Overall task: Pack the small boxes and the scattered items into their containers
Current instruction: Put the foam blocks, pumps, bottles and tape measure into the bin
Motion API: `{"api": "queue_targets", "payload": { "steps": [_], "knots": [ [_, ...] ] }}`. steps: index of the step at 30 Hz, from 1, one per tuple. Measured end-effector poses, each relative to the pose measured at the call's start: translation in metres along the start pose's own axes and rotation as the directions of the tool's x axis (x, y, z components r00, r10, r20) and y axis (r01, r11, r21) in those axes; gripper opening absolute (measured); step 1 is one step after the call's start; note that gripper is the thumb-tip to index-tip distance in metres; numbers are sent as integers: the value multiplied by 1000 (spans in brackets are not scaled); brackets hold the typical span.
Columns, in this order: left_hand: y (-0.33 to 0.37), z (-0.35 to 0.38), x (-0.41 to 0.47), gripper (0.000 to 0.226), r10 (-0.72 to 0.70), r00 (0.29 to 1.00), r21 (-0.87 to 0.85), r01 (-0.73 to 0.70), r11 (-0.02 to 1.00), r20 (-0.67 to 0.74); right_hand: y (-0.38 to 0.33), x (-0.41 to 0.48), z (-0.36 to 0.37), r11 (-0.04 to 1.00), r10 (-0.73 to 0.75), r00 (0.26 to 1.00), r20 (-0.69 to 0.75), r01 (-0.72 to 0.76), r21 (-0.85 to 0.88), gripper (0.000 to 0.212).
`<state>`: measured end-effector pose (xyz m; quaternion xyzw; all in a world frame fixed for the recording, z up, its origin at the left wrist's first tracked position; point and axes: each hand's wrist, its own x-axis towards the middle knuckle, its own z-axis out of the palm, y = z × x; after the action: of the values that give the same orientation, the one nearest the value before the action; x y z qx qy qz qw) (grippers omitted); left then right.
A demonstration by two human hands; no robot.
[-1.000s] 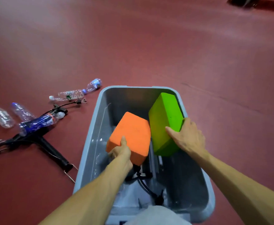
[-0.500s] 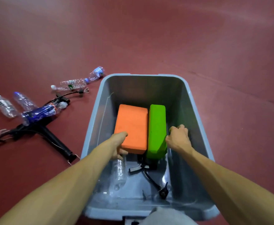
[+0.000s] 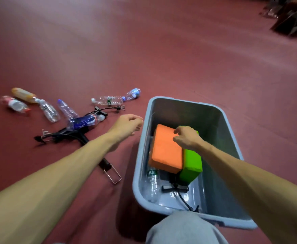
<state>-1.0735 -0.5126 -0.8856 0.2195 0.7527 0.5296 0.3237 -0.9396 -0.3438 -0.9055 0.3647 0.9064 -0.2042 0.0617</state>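
A grey plastic bin (image 3: 232, 138) stands on the red floor. Inside it an orange foam block (image 3: 165, 152) lies flat beside a green foam block (image 3: 191, 164); a clear bottle (image 3: 152, 184) and a black cabled tool (image 3: 175, 188) lie under them. My right hand (image 3: 186, 138) hovers over the blocks' far ends, fingers loosely curled, holding nothing. My left hand (image 3: 126, 126) is outside the bin, just left of its rim, empty with fingers apart. Left of it a blue-labelled bottle (image 3: 85, 122) rests on a black tool (image 3: 65, 136).
Several empty plastic bottles lie scattered on the floor at the left, among them a clear one (image 3: 108, 100), a crushed one (image 3: 49, 110) and an orange-tinted one (image 3: 23, 95). Dark furniture (image 3: 292, 18) stands far right. My grey-trousered knee (image 3: 184, 228) is by the bin's near rim.
Both hands let go of the foam blocks, which now lie in the bin. My left hand came out and moved left over the rim; my right hand lifted above the blocks.
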Motion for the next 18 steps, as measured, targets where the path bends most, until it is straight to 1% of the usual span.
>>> {"api": "queue_targets", "payload": {
  "steps": [3,5,8,11,14,17,18],
  "knots": [
    [-10,-66,-23,12,28,998,52,-25,998,-63,-73,-3,0,989,-143,990,-1,143,-28,37],
    [-22,-110,-41,11,27,994,106,-16,994,-102,-120,-7,7,974,-222,975,22,223,-47,37],
    [-46,-179,-77,10,-1,980,148,32,988,-201,-194,-15,20,930,-357,931,72,362,-73,42],
    [-66,-238,-116,14,-31,954,155,80,985,-300,-257,-30,27,884,-447,884,139,460,-81,34],
    [-89,-283,-139,13,-81,916,124,140,982,-393,-302,-34,39,828,-514,828,225,548,-122,18],
    [-115,-304,-137,20,-141,890,73,190,979,-433,-328,-21,60,789,-547,799,250,592,-164,31],
    [-123,-307,-132,21,-158,882,57,204,977,-444,-332,-12,70,777,-555,790,259,604,-177,31]
  ]
}}
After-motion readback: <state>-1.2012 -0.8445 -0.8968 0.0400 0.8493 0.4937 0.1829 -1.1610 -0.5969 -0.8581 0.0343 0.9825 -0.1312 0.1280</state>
